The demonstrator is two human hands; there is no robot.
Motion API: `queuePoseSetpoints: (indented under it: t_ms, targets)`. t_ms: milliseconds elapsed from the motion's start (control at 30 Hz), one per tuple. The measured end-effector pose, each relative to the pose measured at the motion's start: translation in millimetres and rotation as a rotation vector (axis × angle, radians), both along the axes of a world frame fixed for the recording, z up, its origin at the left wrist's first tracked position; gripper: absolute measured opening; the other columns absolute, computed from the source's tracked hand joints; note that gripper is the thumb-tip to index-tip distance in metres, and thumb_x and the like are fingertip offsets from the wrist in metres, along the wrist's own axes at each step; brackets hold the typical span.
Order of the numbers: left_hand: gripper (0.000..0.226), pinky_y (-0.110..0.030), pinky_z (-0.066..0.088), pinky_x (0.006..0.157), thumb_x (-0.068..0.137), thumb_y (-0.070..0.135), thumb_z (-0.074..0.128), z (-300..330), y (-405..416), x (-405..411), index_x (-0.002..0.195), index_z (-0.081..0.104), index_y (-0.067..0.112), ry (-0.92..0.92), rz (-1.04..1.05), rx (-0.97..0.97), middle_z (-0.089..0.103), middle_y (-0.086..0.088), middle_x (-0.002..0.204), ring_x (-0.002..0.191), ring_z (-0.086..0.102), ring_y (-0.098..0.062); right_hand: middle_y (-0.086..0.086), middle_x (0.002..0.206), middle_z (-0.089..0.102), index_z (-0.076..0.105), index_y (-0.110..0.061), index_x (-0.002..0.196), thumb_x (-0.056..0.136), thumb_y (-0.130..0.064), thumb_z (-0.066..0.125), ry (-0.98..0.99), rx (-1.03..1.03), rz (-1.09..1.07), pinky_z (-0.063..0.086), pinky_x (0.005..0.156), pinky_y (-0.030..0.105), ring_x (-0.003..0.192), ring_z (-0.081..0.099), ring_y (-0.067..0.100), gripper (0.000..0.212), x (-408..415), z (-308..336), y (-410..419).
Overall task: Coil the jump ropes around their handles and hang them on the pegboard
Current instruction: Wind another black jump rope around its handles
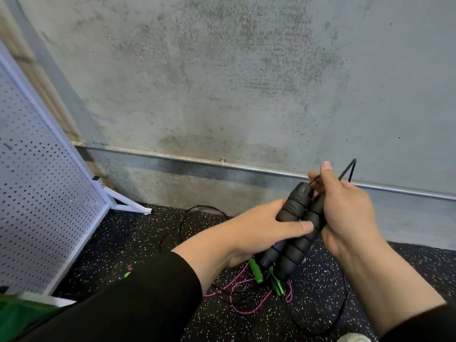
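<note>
Handles: two black ribbed foam handles (294, 227) lie side by side, tilted, top ends up toward the wall, held between both hands in front of the person.
Left hand: the left hand (256, 229) is closed around the handle pair from the left, thumb laid across the front of both grips, fingers wrapped behind.
Right hand: the right hand (345, 213) is closed on the pair from the right, near the top ends; its thumb and forefinger pinch the thin black cord (346, 172) where it leaves the handles.
Cord: a narrow loop of it sticks up past the right fingertips; more of it hangs below the right forearm and curves over the floor (138, 243), with another loop lying on the floor near the wall.
Other ropes: a pink rope (243, 309) and green handles (255, 270) lie tangled on the speckled black floor, right under the hands.
Pegboard: the white pegboard (37, 193) stands at the left on a white frame, leaning, well apart from the hands; no rope shows on the part in view.
Backdrop: a grey concrete wall (222, 82) with a metal conduit (172, 155) running along its lower part.
Sleeves: black, on both arms.
</note>
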State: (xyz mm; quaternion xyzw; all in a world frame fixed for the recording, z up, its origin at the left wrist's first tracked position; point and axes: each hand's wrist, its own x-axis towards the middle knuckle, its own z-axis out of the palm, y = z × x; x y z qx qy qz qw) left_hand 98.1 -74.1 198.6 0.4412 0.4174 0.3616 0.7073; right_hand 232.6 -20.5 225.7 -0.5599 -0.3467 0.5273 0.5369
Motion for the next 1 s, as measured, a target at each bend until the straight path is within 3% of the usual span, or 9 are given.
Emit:
queuePoseSetpoints:
  t_ms: [100,200,367,433,500,667,767,867,1000]
  targets:
    - [0.017,-0.049,0.057,0.088,0.096,0.014,0.068,1,-1,4,0.112,0.062,0.019,-0.025,0.021,0.034,0.07,-0.011,0.097,0.082,0.068,-0.027,0.004,0.08,0.067,0.073,-0.012,0.094,0.098,-0.05,0.059,-0.005,-0.02,0.075,0.055,0.075,0.036,0.072,0.064,0.015,0.041,1,1,-2]
    - [0.012,-0.041,0.059,0.078,0.098,0.014,0.065,10,5,1,0.109,0.065,0.013,-0.156,0.204,0.01,0.072,-0.011,0.091,0.076,0.069,-0.026,0.004,0.091,0.077,0.071,-0.009,0.103,0.102,-0.05,0.049,-0.008,-0.03,0.256,0.058,0.076,0.036,0.082,0.072,0.016,0.047,-5,3,-11]
    - [0.013,-0.033,0.06,0.069,0.096,0.024,0.069,17,19,-15,0.103,0.07,0.013,-0.133,0.526,0.043,0.075,-0.004,0.088,0.079,0.071,-0.019,0.009,0.098,0.076,0.069,-0.017,0.104,0.087,-0.071,0.05,-0.305,0.034,0.388,0.058,0.089,0.056,0.095,0.073,0.031,0.06,-12,-7,-22]
    - [0.015,-0.039,0.062,0.072,0.095,0.025,0.07,19,18,-16,0.102,0.07,0.012,-0.147,0.549,0.032,0.074,-0.006,0.089,0.079,0.072,-0.021,0.009,0.094,0.076,0.069,-0.017,0.1,0.091,-0.066,0.054,-0.367,0.064,0.425,0.061,0.083,0.047,0.089,0.074,0.026,0.052,-12,-6,-23]
    - [0.015,-0.041,0.062,0.072,0.096,0.026,0.07,20,15,-13,0.102,0.068,0.012,-0.178,0.556,0.017,0.072,-0.008,0.09,0.08,0.07,-0.023,0.015,0.096,0.076,0.067,-0.011,0.104,0.098,-0.051,0.057,-0.275,0.027,0.474,0.061,0.07,0.036,0.083,0.074,0.023,0.042,-13,-2,-26]
    - [0.012,-0.031,0.059,0.063,0.099,0.025,0.066,17,2,1,0.1,0.063,0.014,-0.171,0.574,0.037,0.066,-0.006,0.085,0.077,0.067,-0.018,0.024,0.093,0.073,0.064,0.005,0.106,0.103,-0.04,0.054,-0.144,-0.06,0.553,0.062,0.065,0.033,0.079,0.074,0.025,0.046,-13,0,-41]
    - [0.021,-0.037,0.06,0.08,0.1,0.029,0.064,16,-7,7,0.113,0.063,0.013,-0.147,0.615,0.059,0.071,-0.009,0.096,0.091,0.07,-0.021,0.02,0.106,0.075,0.062,0.001,0.115,0.103,-0.036,0.054,0.055,-0.108,0.587,0.062,0.073,0.033,0.097,0.074,0.025,0.039,-11,3,-50]
    - [0.034,-0.044,0.056,0.098,0.101,0.039,0.059,22,-19,12,0.125,0.06,0.013,-0.081,0.618,0.064,0.076,-0.011,0.111,0.107,0.072,-0.025,0.021,0.115,0.072,0.061,-0.002,0.122,0.102,-0.03,0.058,0.191,-0.12,0.633,0.06,0.088,0.041,0.099,0.072,0.024,0.035,-5,9,-57]
    - [0.049,-0.049,0.047,0.108,0.099,0.052,0.058,30,-33,7,0.129,0.062,0.015,-0.019,0.589,0.046,0.074,-0.009,0.119,0.119,0.067,-0.029,0.025,0.114,0.071,0.064,-0.003,0.121,0.104,-0.024,0.055,0.226,-0.089,0.682,0.058,0.068,0.031,0.092,0.07,0.025,0.029,0,19,-69]
